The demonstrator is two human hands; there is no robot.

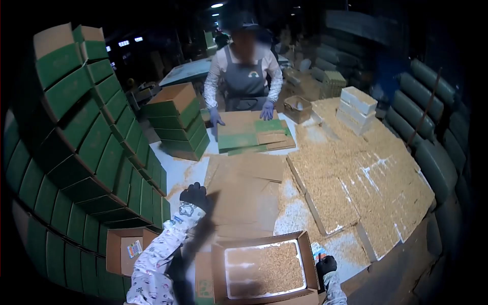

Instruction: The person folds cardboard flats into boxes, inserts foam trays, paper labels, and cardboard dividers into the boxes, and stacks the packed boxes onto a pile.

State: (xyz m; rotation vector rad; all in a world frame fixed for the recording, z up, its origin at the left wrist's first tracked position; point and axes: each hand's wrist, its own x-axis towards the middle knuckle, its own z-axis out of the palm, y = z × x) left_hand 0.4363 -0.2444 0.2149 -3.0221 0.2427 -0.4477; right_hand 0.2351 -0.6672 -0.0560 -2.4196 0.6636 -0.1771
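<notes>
My left hand (194,196), in a dark glove, is stretched forward at the left edge of the flat cardboard sheets (244,190). Its fingers are apart and nothing shows in them. Close in front of me stands an open cardboard box (219,277); inside it lies a white-rimmed tray (241,272) partly covered with tan, crumbly material. At the box's right side is my right hand (327,265), also dark-gloved, with curled fingers against a small colourful printed card (317,250). How firmly it grips the card is hard to see.
Tall stacks of green boxes (96,137) rise on the left, above a small open box (116,249) holding a printed card. Crumb-covered slabs (356,178) fill the right side, with white blocks (357,107) behind. Opposite, a co-worker (246,76) rests gloved hands on green-and-brown cardboard (239,129).
</notes>
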